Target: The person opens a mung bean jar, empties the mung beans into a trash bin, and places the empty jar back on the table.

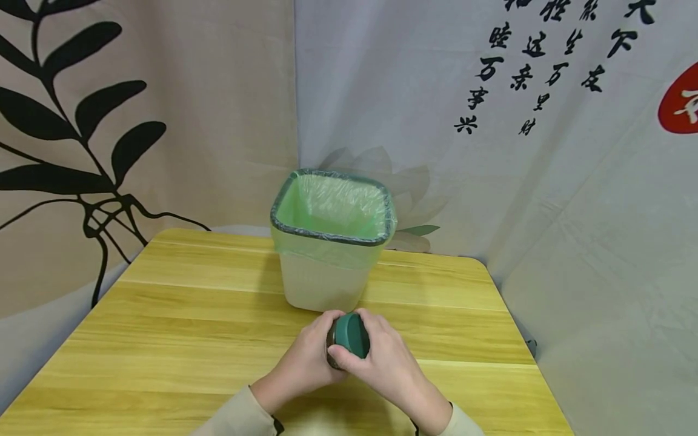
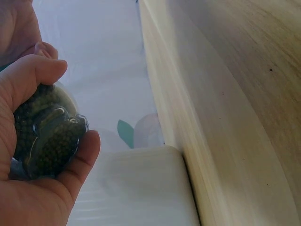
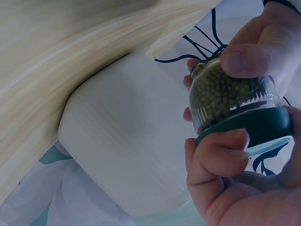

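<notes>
In front of the bin, both hands are around a small clear jar (image 3: 223, 96) filled with small round greenish grains, perhaps beans. The left hand (image 1: 305, 358) grips the jar's body; in the left wrist view its fingers and thumb curl round the bottom (image 2: 54, 141). The right hand (image 1: 388, 361) holds the dark green lid (image 1: 351, 335) between thumb and fingers. In the right wrist view the lid sits on the jar's mouth, and the jar is tilted. Whether the lid is loose cannot be seen.
A whitish bin (image 1: 324, 281) with a green plastic liner stands on the wooden table (image 1: 191, 339), just beyond the hands. Behind and to the sides hang cloth sheets (image 1: 229, 109) printed with leaves and writing.
</notes>
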The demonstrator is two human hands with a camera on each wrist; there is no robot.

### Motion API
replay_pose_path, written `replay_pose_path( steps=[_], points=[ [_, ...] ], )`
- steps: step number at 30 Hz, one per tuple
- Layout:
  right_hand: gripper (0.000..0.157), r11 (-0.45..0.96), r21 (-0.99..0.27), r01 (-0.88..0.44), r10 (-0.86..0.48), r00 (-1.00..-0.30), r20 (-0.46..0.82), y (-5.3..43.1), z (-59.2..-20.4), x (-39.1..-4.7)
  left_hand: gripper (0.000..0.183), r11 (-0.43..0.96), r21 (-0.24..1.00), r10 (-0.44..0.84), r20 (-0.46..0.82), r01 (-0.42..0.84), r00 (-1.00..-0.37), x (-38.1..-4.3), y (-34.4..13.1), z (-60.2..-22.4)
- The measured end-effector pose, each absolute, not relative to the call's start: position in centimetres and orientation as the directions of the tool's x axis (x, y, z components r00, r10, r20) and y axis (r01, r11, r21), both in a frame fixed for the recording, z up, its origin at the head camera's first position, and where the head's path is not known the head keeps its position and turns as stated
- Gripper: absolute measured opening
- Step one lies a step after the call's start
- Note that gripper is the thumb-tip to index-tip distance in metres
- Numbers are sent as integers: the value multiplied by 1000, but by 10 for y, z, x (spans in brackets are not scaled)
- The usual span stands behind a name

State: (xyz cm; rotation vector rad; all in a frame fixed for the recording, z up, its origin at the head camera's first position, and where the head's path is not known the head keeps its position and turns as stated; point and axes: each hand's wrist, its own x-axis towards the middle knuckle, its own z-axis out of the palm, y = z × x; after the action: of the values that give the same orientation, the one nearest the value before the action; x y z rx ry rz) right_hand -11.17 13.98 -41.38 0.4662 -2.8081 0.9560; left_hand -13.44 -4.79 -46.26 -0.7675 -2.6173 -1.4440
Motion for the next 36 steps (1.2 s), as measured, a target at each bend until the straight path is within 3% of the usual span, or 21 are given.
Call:
replay_pose_path(
  steps=[19, 29, 36],
  points=[
    [72, 778, -477, -409, -324, -912, 253, 143, -412, -110, 84, 361, 839, 458, 220, 406, -861, -138, -55, -466],
    [91, 754, -577, -314, -276, -948, 156, 145, -413, -112, 86, 398, 821, 410, 240, 409, -880, -137, -51, -466],
    [88, 739, -610, -287, -250, -957, 148, 144, -412, -113, 84, 423, 794, 389, 275, 436, -879, -135, -48, -467]
  ],
)
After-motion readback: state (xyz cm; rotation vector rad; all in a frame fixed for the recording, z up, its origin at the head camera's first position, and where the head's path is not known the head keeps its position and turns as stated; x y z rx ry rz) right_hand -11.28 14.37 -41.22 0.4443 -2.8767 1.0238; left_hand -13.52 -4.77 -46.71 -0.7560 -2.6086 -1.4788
